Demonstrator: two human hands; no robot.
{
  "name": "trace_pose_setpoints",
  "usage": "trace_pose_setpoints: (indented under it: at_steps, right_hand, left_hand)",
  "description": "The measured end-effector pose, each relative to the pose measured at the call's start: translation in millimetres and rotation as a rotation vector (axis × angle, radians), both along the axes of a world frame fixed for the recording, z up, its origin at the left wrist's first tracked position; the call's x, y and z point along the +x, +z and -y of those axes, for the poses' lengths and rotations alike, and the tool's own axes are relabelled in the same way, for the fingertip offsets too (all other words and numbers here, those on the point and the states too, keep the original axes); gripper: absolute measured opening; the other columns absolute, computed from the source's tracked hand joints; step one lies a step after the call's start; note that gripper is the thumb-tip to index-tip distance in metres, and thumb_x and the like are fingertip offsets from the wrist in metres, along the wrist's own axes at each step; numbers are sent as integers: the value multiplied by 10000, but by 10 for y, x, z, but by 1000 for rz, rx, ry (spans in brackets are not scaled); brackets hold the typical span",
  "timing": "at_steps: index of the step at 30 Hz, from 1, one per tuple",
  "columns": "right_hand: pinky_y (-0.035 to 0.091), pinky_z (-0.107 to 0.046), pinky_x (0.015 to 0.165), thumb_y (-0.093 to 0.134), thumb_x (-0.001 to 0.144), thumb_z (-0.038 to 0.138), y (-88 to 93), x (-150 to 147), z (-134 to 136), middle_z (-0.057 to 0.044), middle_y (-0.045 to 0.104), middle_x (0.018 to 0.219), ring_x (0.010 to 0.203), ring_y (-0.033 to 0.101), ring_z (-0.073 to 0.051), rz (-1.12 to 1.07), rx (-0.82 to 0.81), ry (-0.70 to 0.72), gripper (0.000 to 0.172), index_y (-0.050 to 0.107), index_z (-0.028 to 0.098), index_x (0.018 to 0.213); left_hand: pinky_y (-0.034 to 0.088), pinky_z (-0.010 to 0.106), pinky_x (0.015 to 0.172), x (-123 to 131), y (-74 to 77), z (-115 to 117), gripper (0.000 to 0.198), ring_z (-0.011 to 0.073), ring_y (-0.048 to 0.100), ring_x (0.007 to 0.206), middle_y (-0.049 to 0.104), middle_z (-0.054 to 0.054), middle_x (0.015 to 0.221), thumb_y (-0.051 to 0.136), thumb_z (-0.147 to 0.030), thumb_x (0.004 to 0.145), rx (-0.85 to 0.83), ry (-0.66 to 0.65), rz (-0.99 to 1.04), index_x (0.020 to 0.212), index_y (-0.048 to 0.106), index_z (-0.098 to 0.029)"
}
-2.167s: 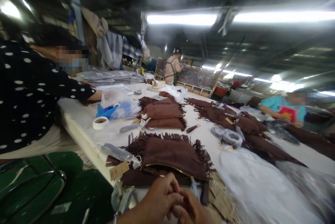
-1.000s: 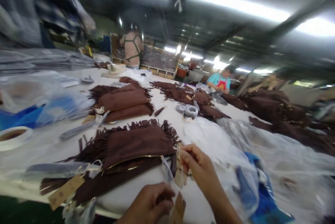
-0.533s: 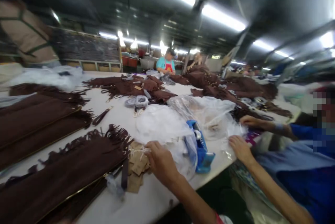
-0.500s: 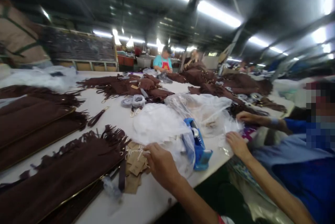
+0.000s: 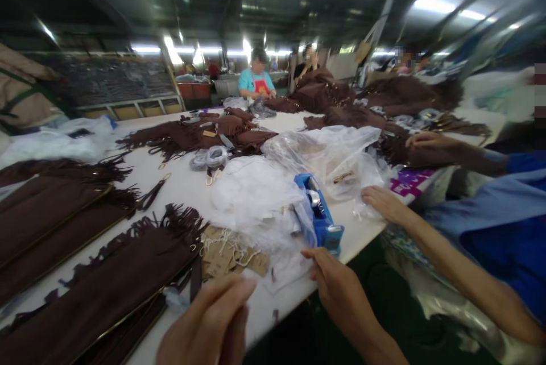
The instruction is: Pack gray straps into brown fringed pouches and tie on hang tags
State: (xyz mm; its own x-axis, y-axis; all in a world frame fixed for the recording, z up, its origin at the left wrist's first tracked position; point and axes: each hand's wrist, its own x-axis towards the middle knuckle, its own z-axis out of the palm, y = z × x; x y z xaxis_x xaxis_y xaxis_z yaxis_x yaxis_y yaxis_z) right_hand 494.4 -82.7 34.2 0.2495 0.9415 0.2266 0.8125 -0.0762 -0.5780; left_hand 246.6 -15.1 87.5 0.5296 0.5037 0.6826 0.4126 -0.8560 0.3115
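Note:
My left hand [image 5: 209, 319] is low in the foreground, in front of a pile of brown card tags [image 5: 222, 257] with white strings. Its fingers are pressed together and slightly blurred, and whatever they may hold is hidden. Over the table's front edge, my right hand [image 5: 341, 291] has its fingers bent and drawn together. It is just below a blue tape dispenser [image 5: 321, 217] and right of a thin clear plastic bag [image 5: 256, 189]. I cannot make out anything in its fingers. A dark brown fringed bag [image 5: 111, 280] with a gold zip lies left of the tags.
More brown fringed bags [image 5: 46, 211] lie at left. Brown pieces [image 5: 205, 137] and rolls of tape [image 5: 216, 156] are further back. On the right, a co-worker's hand [image 5: 384, 203] rests by a clear bag [image 5: 341, 154]. Another person [image 5: 257, 78] is across the table.
My right hand has left the tag strings and moved right, toward the table edge. My left hand has come into view at the bottom. The co-worker's hands have moved slightly apart.

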Motion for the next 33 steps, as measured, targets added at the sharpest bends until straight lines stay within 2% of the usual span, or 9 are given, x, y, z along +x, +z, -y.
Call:
trace_pose_setpoints:
  at_steps: [4, 8, 15, 20, 22, 24, 27, 30, 33]
  right_hand:
    - [529, -353, 838, 369, 988, 235, -190, 52, 255, -60, 677, 1099, 987, 675, -217, -46, 8, -160, 250, 562, 241, 1147]
    - [548, -338, 819, 383, 1001, 299, -277, 207, 350, -57, 699, 1085, 952, 699, -216, -39, 0, -246, 239, 565, 244, 1145]
    - [566, -233, 792, 406, 938, 162, -489, 140, 57, -61, 711, 1081, 912, 721, -184, 88, 126, -31, 363, 594, 240, 1238]
    - [554, -198, 754, 436, 919, 190, -520, 274, 72, -44, 725, 965, 861, 722, -170, -4, 170, 69, 297, 661, 242, 1106]
    - [549, -202, 767, 417, 962, 265, -412, 491, 209, -34, 731, 926, 845, 716, -162, -115, 202, -60, 267, 664, 249, 1063]
    - [558, -236, 751, 423, 974, 351, -286, 796, 325, -45, 735, 909, 804, 712, -179, -166, 212, -299, 276, 647, 244, 1095]
    - [562, -324, 777, 423, 959, 377, -156, 1279, 344, -71, 733, 994, 842, 710, -222, -143, 173, -573, 295, 624, 228, 1116]
    - [547, -381, 815, 395, 956, 330, -130, 1580, 185, -80, 719, 1040, 873, 703, -239, -83, 136, -621, 296, 616, 214, 1114]
    - [545, -379, 821, 372, 968, 274, -156, 1647, -25, -104, 672, 1141, 951, 684, -241, 74, 175, -563, 347, 572, 186, 1238]
  left_hand:
    - [452, 428, 1086, 508, -117, -211, 466, 272, 445, 1347, 499, 127, 1439, 499, -203, 947, -107, -192, -378, 1409, 444, -182]
    - [376, 578, 1110, 844, -461, -426, 678, 387, 342, 1403, 415, 150, 1516, 694, -400, 838, -119, -152, -588, 1417, 441, -156]
    - [464, 437, 974, 882, -1057, -722, 435, 309, 519, 1259, 556, 78, 1413, 576, -374, 917, 254, -73, -468, 1327, 540, -233]
    - [491, 349, 868, 782, -1225, -942, 437, 254, 590, 1157, 621, 16, 1343, 523, -179, 872, 449, -56, -490, 1290, 575, -295]
    - [506, 335, 846, 759, -1200, -975, 460, 247, 605, 1138, 632, 15, 1329, 524, -168, 853, 502, -59, -506, 1292, 578, -297]
    - [527, 327, 826, 763, -1117, -968, 422, 247, 626, 1111, 649, 30, 1305, 547, -209, 856, 543, -72, -511, 1269, 598, -278]
    - [562, 321, 793, 805, -862, -906, 384, 255, 658, 1054, 681, 63, 1246, 592, -400, 873, 588, -129, -493, 1217, 630, -233]
    - [574, 297, 801, 877, -486, -823, 411, 236, 674, 1022, 719, 59, 1148, 577, -509, 893, 566, -185, -450, 1170, 645, -212]
    - [553, 262, 872, 1004, -193, -761, 294, 198, 673, 1022, 728, 45, 1083, 531, -412, 951, 490, -218, -404, 1115, 651, -200]
